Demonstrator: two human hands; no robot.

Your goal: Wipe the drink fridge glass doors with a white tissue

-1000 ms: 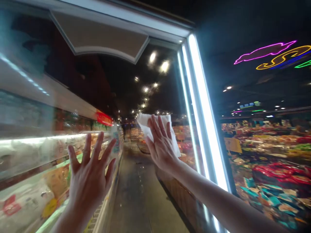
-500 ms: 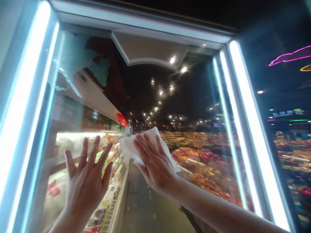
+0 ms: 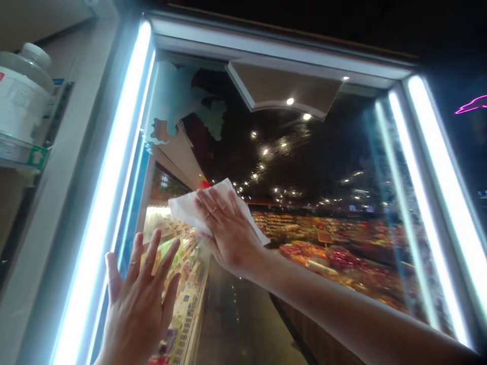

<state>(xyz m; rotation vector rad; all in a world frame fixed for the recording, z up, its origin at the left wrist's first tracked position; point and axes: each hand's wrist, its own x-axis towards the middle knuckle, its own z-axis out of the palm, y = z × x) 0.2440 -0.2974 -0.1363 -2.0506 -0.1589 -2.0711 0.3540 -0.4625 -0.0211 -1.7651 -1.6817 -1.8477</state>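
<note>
A glass door with lit strips down both sides fills the view, and a store aisle shows in it. My right hand presses a white paper towel flat against the glass near the middle, fingers stretched over the towel. My left hand lies flat on the glass lower left, fingers spread, holding nothing, close to the left light strip.
A white plastic jug stands on a shelf at the upper left, beside the door frame. The right light strip edges the door. Displays of goods appear through or in the glass. A pink neon sign glows far right.
My right hand has slid the towel leftward across the glass. The view has swung so the door's left frame and the shelf with the jug came into sight. My left hand stays flat.
</note>
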